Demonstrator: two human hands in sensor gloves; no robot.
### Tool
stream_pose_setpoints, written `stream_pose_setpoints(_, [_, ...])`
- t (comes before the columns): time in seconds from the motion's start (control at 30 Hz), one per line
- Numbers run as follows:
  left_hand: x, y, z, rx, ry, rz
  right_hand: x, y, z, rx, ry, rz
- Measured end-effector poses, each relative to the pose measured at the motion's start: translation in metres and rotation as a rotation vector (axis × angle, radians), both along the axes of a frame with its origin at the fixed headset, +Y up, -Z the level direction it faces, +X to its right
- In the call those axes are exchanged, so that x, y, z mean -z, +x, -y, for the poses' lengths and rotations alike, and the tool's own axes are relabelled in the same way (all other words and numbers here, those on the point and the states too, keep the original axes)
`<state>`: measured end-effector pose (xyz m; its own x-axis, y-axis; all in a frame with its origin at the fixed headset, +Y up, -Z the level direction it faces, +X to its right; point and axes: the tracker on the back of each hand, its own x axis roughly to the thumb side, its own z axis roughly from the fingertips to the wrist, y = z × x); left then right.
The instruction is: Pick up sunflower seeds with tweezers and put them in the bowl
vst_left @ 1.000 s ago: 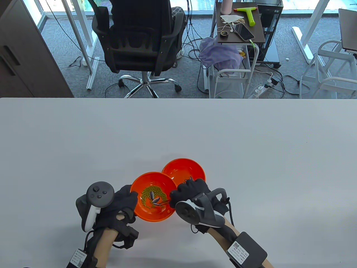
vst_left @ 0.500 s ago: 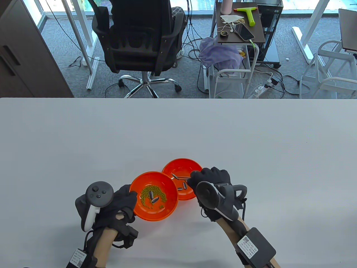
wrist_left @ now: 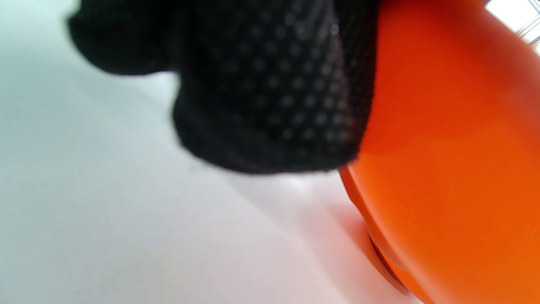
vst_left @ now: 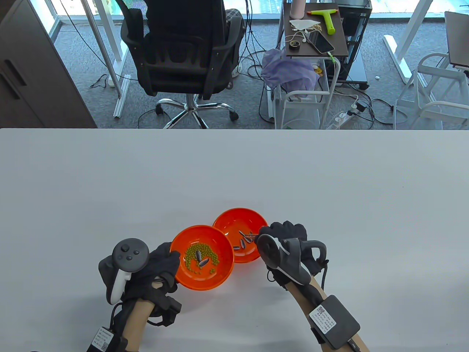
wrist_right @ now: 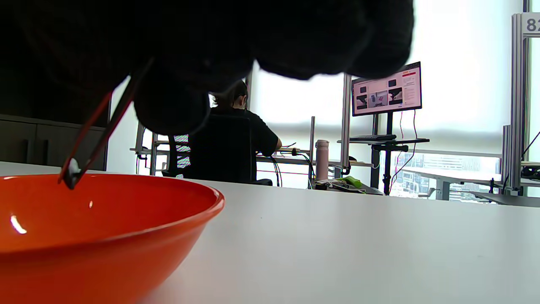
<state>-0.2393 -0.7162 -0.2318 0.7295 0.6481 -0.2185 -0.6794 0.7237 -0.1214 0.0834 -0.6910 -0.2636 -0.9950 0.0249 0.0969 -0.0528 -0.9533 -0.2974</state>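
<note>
Two orange bowls stand side by side. The left bowl (vst_left: 220,278) holds green beans (vst_left: 188,256) and two sunflower seeds (vst_left: 200,257). My left hand (vst_left: 166,262) grips its near-left rim; its gloved fingers (wrist_left: 270,84) press on the bowl's outer wall (wrist_left: 455,147). The right bowl (vst_left: 234,220) holds several seeds (vst_left: 240,245). My right hand (vst_left: 265,234) holds the tweezers (vst_left: 251,236) at this bowl's right rim. In the right wrist view the tweezers (wrist_right: 99,131) pinch a seed (wrist_right: 72,172) just over the bowl (wrist_right: 105,236).
The white table (vst_left: 329,183) stretches wide around the bowls. Behind its far edge are an office chair (vst_left: 183,47) and a small cart (vst_left: 315,40).
My right hand has carried the tweezers from the left bowl over to the right bowl, then drawn back a little to its right rim. My left hand and both bowls have stayed put.
</note>
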Motion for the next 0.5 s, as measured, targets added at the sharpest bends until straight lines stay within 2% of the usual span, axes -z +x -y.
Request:
stream_pose_setpoints(0.27, [0.000, 0.000, 0.000, 0.001, 0.001, 0.001, 0.001, -0.001, 0.003, -0.077, -0.045, 0.040])
stream_pose_setpoints(0.5, [0.000, 0.000, 0.000, 0.000, 0.000, 0.003, -0.006, 0.001, -0.011, 0.088, 0.058, 0.000])
